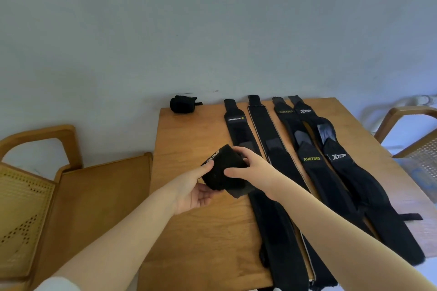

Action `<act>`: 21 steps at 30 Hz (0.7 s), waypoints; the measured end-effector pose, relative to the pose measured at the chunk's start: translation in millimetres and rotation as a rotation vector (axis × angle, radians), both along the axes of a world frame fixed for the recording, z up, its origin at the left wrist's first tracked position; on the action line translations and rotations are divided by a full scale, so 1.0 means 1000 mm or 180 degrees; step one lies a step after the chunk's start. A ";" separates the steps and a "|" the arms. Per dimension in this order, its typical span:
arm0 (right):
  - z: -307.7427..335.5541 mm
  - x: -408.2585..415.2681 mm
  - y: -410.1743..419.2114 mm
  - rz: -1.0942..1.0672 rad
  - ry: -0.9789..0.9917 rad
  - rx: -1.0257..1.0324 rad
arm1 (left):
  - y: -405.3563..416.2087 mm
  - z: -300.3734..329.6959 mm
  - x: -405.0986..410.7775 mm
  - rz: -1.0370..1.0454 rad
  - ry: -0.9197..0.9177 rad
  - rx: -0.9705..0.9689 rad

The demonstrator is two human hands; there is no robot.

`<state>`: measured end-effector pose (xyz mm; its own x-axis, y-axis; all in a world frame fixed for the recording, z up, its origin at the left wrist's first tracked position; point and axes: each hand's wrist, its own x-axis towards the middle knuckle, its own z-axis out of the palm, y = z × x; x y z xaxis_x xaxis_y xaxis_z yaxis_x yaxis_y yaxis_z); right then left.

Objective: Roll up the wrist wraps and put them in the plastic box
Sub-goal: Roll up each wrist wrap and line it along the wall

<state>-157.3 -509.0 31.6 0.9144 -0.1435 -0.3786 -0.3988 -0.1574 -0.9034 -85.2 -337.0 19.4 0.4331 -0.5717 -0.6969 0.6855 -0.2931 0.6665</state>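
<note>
Head view, mid-frame: left hand (196, 192) and right hand (248, 169) curl their fingers round a nearly rolled wrap (221, 171), 1 finished roll (183, 104) sits upper centre, 4 flat wraps (314, 168) remain, and no plastic box shows.

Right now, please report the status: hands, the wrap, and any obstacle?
Left hand and right hand both grip the half-rolled wrap. One finished roll at table's far edge; flat wraps remaining. Plastic box not in view.
</note>
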 end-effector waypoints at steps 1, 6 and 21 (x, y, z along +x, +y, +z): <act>-0.005 -0.001 0.003 -0.0035 0.0131 -0.0064 | 0.002 -0.006 -0.001 -0.0207 -0.0005 0.0232; -0.044 -0.002 0.011 0.0233 0.0897 -0.1145 | 0.009 -0.041 -0.014 -0.0745 -0.2056 0.1252; -0.070 0.000 0.024 0.0081 0.1155 -0.0872 | 0.002 -0.074 -0.020 -0.2535 -0.3878 0.1269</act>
<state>-157.7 -484.7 -38.7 0.7340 -0.2624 -0.6265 -0.6749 -0.3849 -0.6296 -104.8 -334.7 -54.7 0.5210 -0.7945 -0.3121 -0.6328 -0.6049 0.4834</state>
